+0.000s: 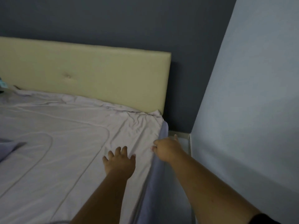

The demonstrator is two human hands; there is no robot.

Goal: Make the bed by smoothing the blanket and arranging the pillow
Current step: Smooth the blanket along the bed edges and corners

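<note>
your left hand (120,160) lies flat on the pale lilac blanket (64,143), palm down, fingers spread wide and pointing toward the headboard (97,78); its grip is wide and holds nothing. your right hand (166,150) is at the bed's right edge, just beside the left one, with the fingers curled in at the blanket's border; the grip looks narrow and pinched on that edge, though the fingertips are partly hidden, so you cannot tell how much cloth is caught. the blanket covers the top of the bed, its long axis running from the near end up to the cream headboard, and its stitched lines follow the same direction before curving round to the left. it is mostly smooth near your left hand, bunched in creases at the top right corner against the headboard. a darker blue-grey sheet (155,183) hangs down the side of the bed under your right forearm. a fold of the same darker cloth (9,147) lies on the blanket at the far left. the bed's right side stands near a pale blue wall (250,94).
</note>
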